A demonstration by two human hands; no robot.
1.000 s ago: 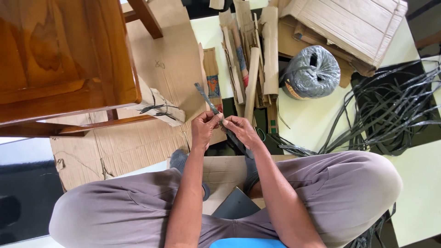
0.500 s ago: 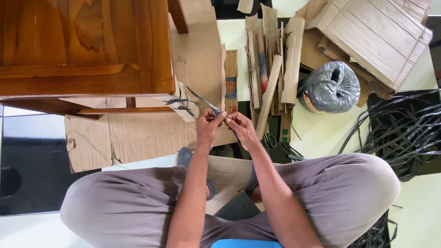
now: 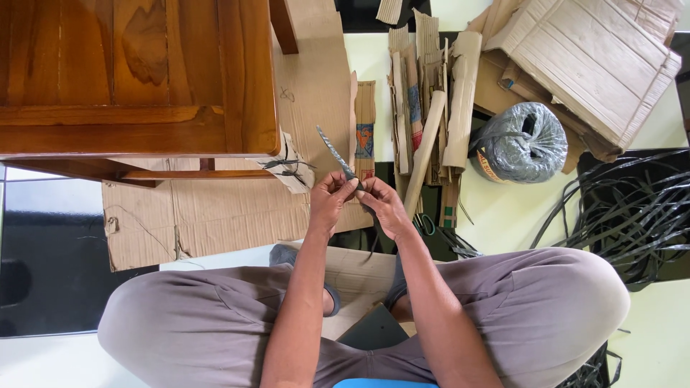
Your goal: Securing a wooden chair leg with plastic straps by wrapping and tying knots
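Wooden table [image 3: 136, 79], flattened cardboard sheet [image 3: 215, 208], cardboard strips [image 3: 424, 108], wrapped grey spool [image 3: 523, 142], loose black strapping [image 3: 632, 215]

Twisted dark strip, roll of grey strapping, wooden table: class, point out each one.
Twisted dark strip [image 3: 332, 152]: head view, its free upper end.
Roll of grey strapping [image 3: 523, 142]: head view, its wrapped side.
Wooden table [image 3: 136, 72]: head view, its top.

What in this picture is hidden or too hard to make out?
- Head view: lower run of the twisted dark strip, covered by the left hand and right hand.
- Wooden table, cut off by the top and left edges.
- Pile of loose dark strips, cut by the right edge.
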